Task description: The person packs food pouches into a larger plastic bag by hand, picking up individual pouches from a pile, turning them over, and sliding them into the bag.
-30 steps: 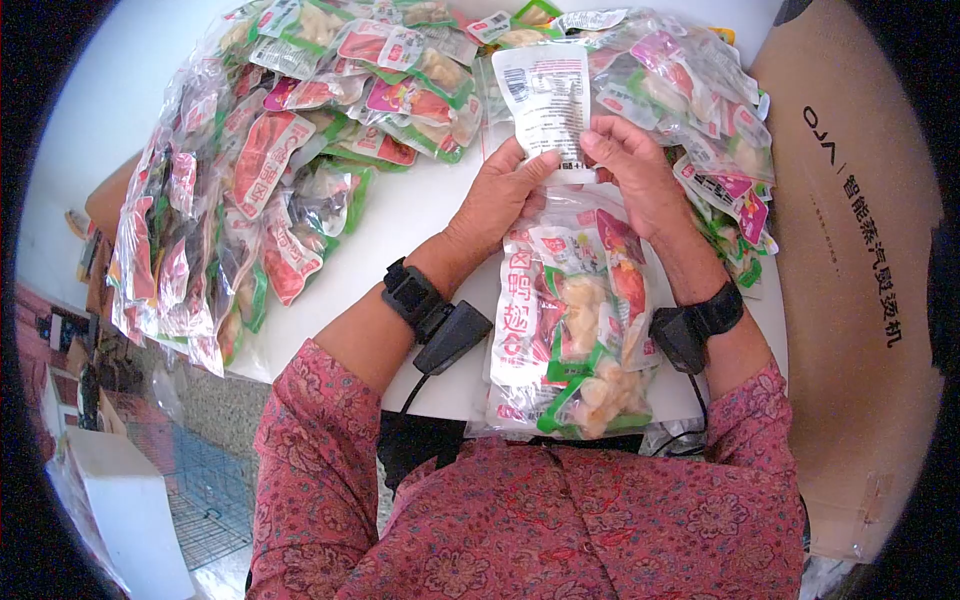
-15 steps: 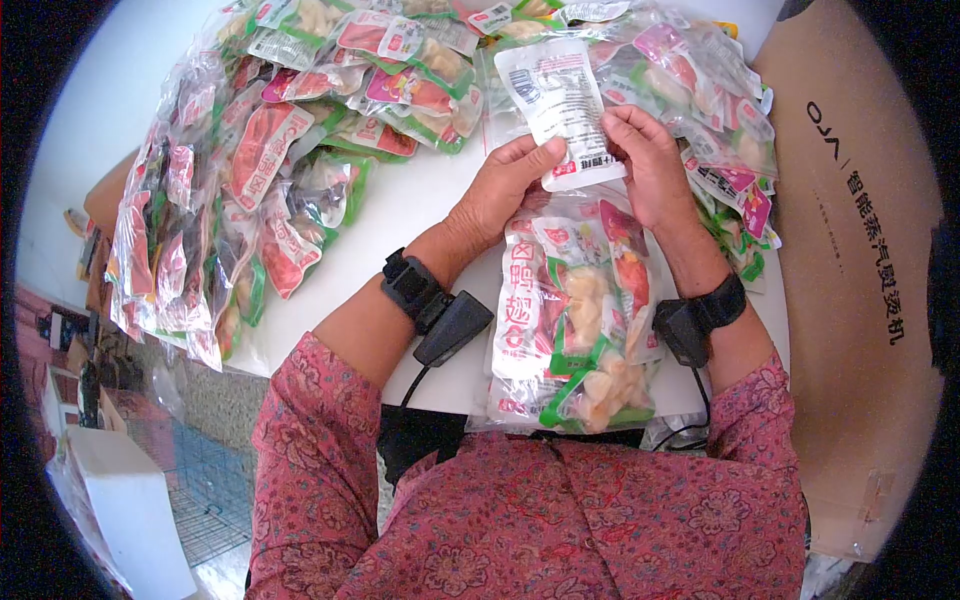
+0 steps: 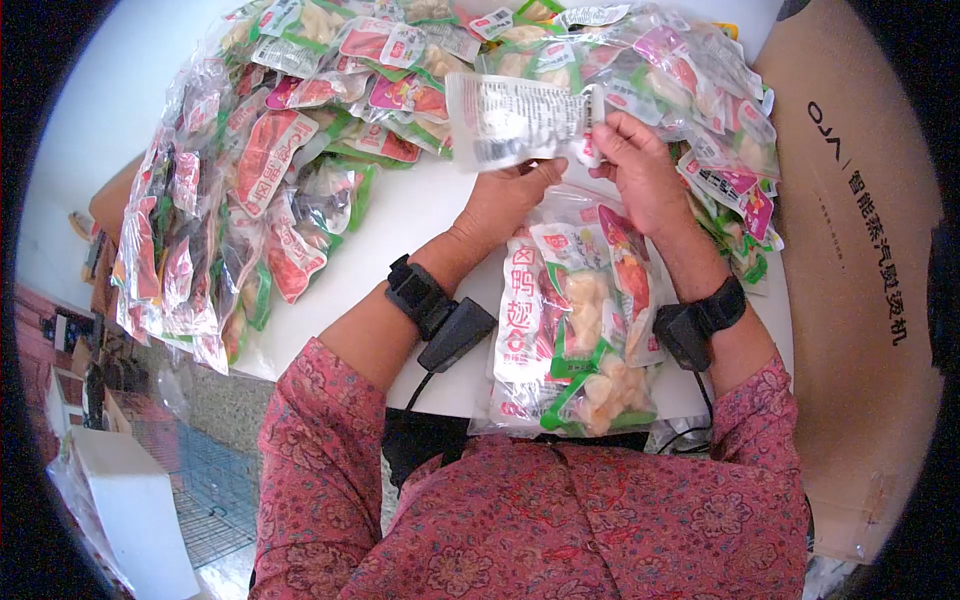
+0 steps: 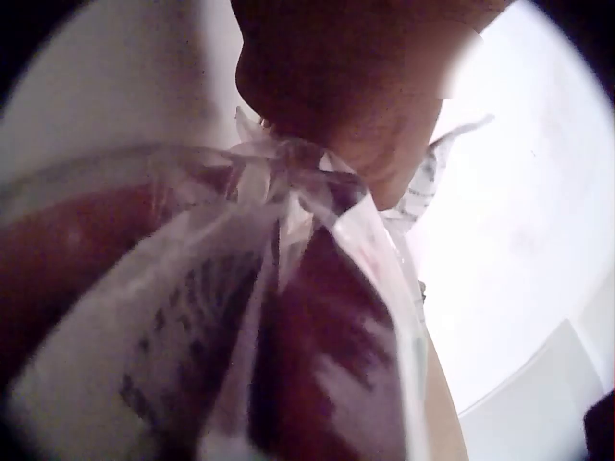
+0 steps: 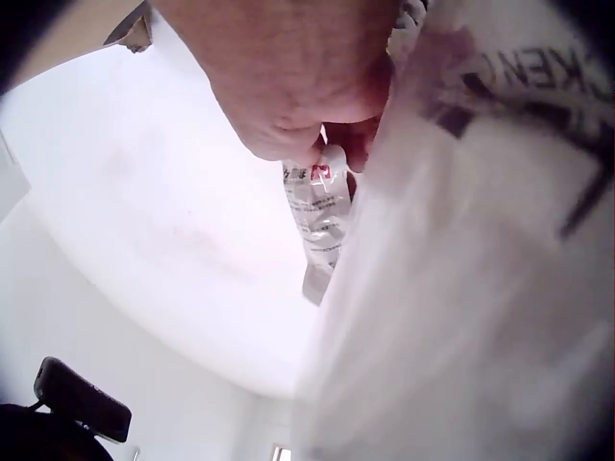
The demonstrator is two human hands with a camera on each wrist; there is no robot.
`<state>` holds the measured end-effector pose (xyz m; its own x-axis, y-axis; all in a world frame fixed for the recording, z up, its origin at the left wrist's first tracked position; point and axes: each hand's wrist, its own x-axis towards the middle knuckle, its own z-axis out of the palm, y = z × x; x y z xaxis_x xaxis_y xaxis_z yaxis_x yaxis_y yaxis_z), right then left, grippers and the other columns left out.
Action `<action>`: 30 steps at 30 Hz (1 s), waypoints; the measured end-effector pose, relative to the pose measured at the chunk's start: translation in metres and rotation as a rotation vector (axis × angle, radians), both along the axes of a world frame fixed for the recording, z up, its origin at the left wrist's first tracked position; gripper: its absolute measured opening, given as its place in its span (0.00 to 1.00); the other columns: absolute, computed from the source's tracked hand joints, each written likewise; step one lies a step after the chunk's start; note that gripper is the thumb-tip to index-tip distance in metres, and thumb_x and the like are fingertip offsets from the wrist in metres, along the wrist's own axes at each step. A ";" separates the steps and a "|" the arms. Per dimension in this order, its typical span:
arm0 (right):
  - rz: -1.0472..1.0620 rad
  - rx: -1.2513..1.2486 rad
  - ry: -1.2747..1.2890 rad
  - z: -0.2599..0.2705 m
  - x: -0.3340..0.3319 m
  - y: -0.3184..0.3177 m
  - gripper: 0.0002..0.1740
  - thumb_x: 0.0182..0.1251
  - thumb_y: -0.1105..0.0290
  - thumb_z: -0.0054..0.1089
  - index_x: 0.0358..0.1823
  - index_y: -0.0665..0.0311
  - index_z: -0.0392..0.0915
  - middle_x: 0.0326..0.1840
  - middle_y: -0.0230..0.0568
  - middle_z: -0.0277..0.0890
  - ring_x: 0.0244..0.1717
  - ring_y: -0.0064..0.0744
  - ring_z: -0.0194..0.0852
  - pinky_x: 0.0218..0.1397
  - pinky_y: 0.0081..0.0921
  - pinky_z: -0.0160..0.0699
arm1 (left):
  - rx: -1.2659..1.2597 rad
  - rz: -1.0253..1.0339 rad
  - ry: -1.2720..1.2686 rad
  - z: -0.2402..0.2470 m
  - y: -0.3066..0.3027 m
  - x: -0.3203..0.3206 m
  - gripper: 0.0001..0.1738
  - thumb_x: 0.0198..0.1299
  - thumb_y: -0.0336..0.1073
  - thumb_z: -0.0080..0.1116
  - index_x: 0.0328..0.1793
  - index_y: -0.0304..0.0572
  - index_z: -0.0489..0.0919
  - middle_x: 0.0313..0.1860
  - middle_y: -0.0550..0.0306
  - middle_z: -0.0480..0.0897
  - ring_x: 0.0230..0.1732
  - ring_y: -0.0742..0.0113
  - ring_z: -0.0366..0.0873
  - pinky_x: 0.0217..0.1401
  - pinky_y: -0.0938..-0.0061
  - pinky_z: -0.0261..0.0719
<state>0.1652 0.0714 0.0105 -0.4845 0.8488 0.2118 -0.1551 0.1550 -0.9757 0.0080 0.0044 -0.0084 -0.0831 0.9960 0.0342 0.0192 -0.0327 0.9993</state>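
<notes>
A white snack packet [image 3: 515, 120] with black print is held sideways above the table. My right hand [image 3: 600, 135] pinches its right end; in the right wrist view the same packet [image 5: 317, 206] hangs from my fingers [image 5: 288, 86]. Just below the packet is my left hand [image 3: 530, 180], its thumb close to the lower edge. The left wrist view shows its fingers [image 4: 327, 86] gripping bunched clear plastic [image 4: 279, 154], the mouth of a clear bag. That clear bag [image 3: 575, 320], filled with several red and green snack packets, lies on the table under both wrists.
Heaps of snack packets cover the white table [image 3: 420, 220] at the left [image 3: 250, 180], back [image 3: 400, 60] and right [image 3: 720, 120]. A large cardboard box [image 3: 860, 250] stands at the right. The table's left edge drops to the floor.
The white packet has swung from upright to lying sideways, its far end now to the left. My left hand has left the packet's lower edge and sits lower.
</notes>
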 end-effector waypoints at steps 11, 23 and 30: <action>-0.137 0.018 0.169 0.007 0.016 0.018 0.08 0.62 0.62 0.50 0.36 0.58 0.73 0.31 0.24 0.70 0.32 0.15 0.65 0.33 0.18 0.67 | 0.091 -0.231 -0.370 0.004 -0.003 -0.007 0.24 0.60 0.45 0.44 0.60 0.40 0.65 0.45 0.58 0.76 0.41 0.73 0.74 0.45 0.79 0.72; -0.110 0.161 0.090 0.027 0.006 -0.006 0.08 0.60 0.65 0.54 0.34 0.61 0.74 0.27 0.23 0.70 0.28 0.12 0.61 0.30 0.13 0.60 | 0.040 -0.438 -0.420 0.010 0.001 -0.007 0.31 0.55 0.43 0.48 0.64 0.38 0.58 0.53 0.51 0.72 0.48 0.63 0.75 0.51 0.71 0.73; -0.218 0.228 0.108 0.028 0.009 -0.005 0.07 0.60 0.66 0.54 0.33 0.61 0.75 0.27 0.23 0.70 0.28 0.12 0.63 0.31 0.12 0.61 | -0.009 -0.430 -0.456 0.010 -0.001 -0.006 0.26 0.56 0.38 0.47 0.61 0.36 0.62 0.49 0.52 0.74 0.45 0.66 0.76 0.47 0.72 0.75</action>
